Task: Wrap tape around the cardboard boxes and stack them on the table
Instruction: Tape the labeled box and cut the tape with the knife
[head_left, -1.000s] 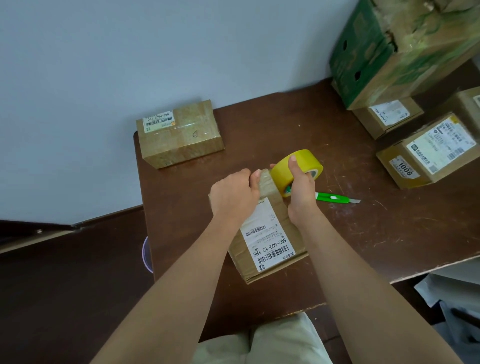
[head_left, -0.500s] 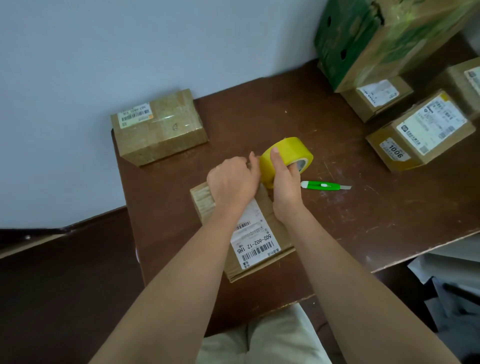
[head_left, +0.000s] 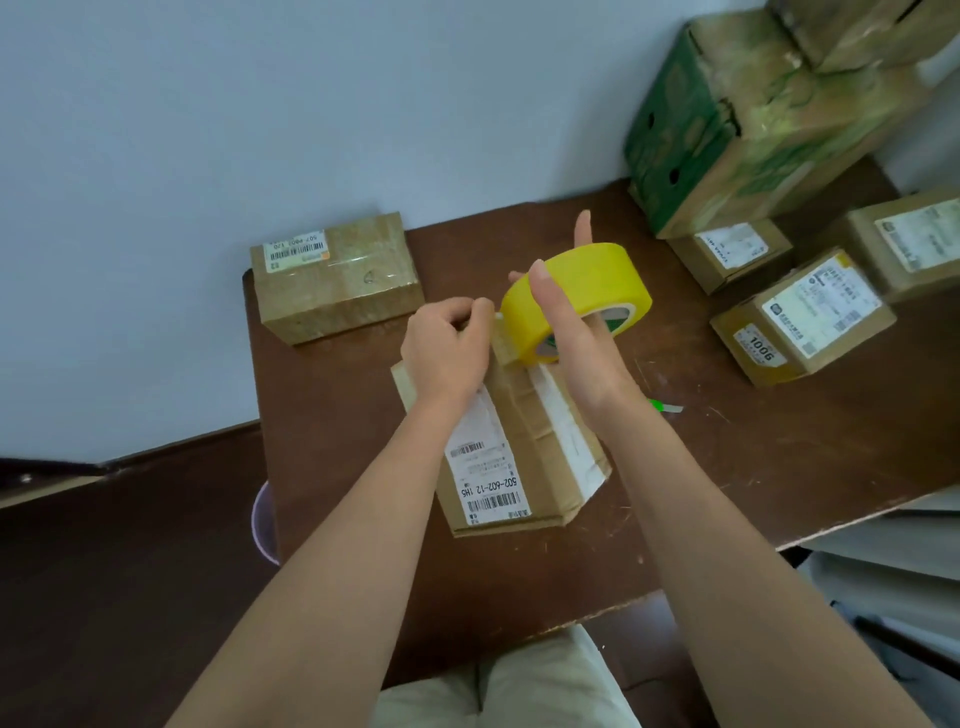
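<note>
The yellow tape roll (head_left: 574, 296) has come up off the labelled box (head_left: 519, 441) since a moment ago. The right hand (head_left: 576, 332) clasps it just above the box's far end, and the left hand (head_left: 447, 348) pinches the loose end beside it. To me, wrapping looks about to begin. That box lies shut on the desk (head_left: 727, 467), contents hidden.
</note>
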